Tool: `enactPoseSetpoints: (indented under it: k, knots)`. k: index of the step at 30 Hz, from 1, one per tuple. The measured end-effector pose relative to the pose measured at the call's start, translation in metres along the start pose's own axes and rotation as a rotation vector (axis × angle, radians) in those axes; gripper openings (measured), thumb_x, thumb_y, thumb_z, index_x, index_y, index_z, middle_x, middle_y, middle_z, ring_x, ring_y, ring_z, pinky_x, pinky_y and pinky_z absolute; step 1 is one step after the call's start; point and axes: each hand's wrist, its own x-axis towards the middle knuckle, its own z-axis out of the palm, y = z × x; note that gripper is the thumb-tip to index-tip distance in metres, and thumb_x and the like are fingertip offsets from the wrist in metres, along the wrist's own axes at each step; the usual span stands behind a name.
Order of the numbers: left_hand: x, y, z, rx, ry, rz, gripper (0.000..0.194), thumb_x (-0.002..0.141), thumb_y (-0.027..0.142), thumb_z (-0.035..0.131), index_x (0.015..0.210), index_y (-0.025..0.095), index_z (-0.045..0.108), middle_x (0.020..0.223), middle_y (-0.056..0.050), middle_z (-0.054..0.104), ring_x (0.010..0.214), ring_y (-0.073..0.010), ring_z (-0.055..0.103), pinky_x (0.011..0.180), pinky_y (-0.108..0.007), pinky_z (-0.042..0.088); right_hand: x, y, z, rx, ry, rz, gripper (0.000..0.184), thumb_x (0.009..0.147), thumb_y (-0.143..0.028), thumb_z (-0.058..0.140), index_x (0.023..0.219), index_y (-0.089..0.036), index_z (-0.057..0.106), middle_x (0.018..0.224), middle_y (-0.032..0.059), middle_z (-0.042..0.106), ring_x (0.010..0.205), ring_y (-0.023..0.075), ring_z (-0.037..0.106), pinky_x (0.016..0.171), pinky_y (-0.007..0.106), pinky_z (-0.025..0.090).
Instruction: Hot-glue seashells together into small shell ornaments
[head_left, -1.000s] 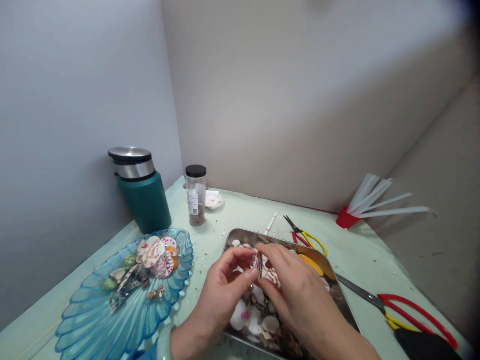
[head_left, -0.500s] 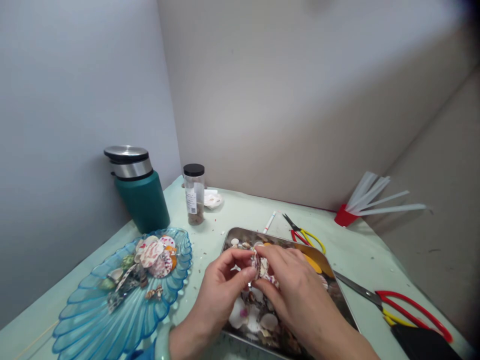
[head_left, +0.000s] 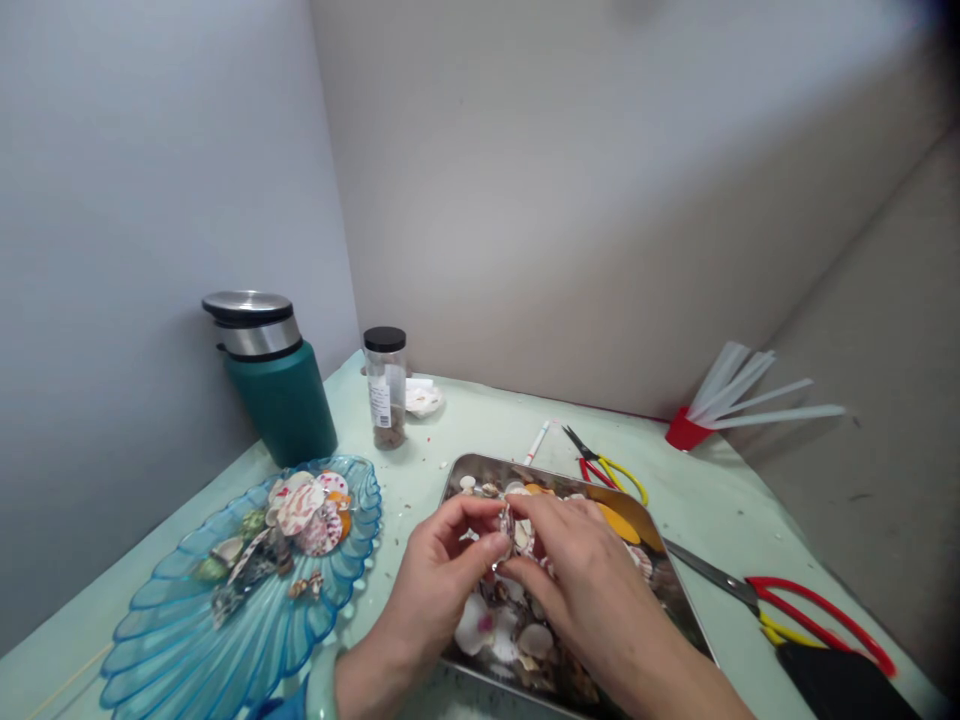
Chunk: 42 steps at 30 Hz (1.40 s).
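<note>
My left hand point(head_left: 439, 585) and my right hand point(head_left: 581, 580) meet above a metal tray point(head_left: 469, 470) full of seashells. Both pinch one small patterned shell point(head_left: 507, 524) between thumbs and fingertips. The tray holds several white, orange and speckled shells point(head_left: 517, 635) under my hands. A blue shell-shaped glass dish point(head_left: 180, 640) lies to the left with several shells point(head_left: 307, 515) piled at its far end.
A teal flask with a steel lid point(head_left: 271, 385) and a clear jar with a black cap point(head_left: 386, 388) stand at the back left. Small yellow-handled snips point(head_left: 606, 465), a pen point(head_left: 538, 442), red-handled scissors point(head_left: 795, 605) and a red cup of white sticks point(head_left: 720, 400) lie to the right.
Both hands stay pinched on the small shell and have sunk slightly toward the tray. The camera has shifted a little.
</note>
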Motion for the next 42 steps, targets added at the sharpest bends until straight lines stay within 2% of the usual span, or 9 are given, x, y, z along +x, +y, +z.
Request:
enactPoseSetpoints:
  k: [7,14,17,24,36,42]
  knots:
    - [0.0001,0.0005,-0.0004,0.007,-0.019,0.011,0.021,0.073,0.027,0.075,0.091,0.019,0.067,0.09,-0.003,0.068,0.078,-0.0141,0.059,0.065,-0.021,0.046,-0.0016,-0.0007,-0.0018,0.064,-0.031,0.02,0.036,0.081,-0.01,0.066,0.113,-0.021,0.056,0.106,0.0058,0.067,0.096,0.0261,0.058,0.087,0.047,0.041]
    - [-0.0005,0.0017,-0.0004,0.015,-0.024,0.013,0.022,0.072,0.027,0.075,0.091,0.018,0.068,0.088,-0.003,0.068,0.075,-0.014,0.059,0.062,-0.021,0.045,-0.0001,-0.001,-0.0032,0.092,-0.025,0.017,0.033,0.078,-0.008,0.067,0.108,-0.021,0.06,0.094,0.0027,0.067,0.085,0.0226,0.057,0.078,0.039,0.041]
    - [-0.0004,0.0019,-0.0005,0.016,-0.034,0.026,0.022,0.073,0.027,0.074,0.092,0.018,0.068,0.092,-0.004,0.069,0.081,-0.0159,0.061,0.065,-0.022,0.046,0.0011,-0.001,-0.0029,0.101,-0.029,0.019,0.03,0.078,-0.009,0.067,0.105,-0.022,0.061,0.094,0.0016,0.067,0.083,0.0212,0.056,0.076,0.037,0.041]
    - [-0.0002,0.0017,-0.0006,0.022,-0.061,0.036,0.018,0.077,0.024,0.071,0.094,0.019,0.068,0.095,-0.003,0.069,0.085,-0.016,0.061,0.072,-0.023,0.047,0.0026,-0.0016,-0.0035,0.104,-0.052,0.044,0.019,0.078,-0.012,0.069,0.092,-0.021,0.06,0.094,0.0006,0.066,0.085,0.0206,0.057,0.078,0.036,0.04]
    - [-0.0002,0.0009,-0.0004,0.042,-0.089,0.044,0.019,0.078,0.024,0.07,0.096,0.018,0.068,0.097,-0.005,0.07,0.087,-0.017,0.061,0.077,-0.026,0.048,0.0023,0.0008,-0.0052,0.173,-0.097,0.06,0.025,0.079,-0.013,0.068,0.101,-0.023,0.059,0.095,-0.0001,0.067,0.086,0.0207,0.057,0.079,0.035,0.037]
    - [0.0009,-0.001,-0.0013,0.047,-0.083,0.049,0.022,0.079,0.028,0.069,0.099,0.02,0.07,0.099,-0.007,0.069,0.09,-0.0192,0.061,0.077,-0.028,0.048,0.0038,-0.0009,-0.0072,0.21,-0.085,0.117,0.02,0.078,-0.016,0.069,0.095,-0.023,0.062,0.083,-0.0017,0.066,0.072,0.0176,0.056,0.072,0.032,0.037]
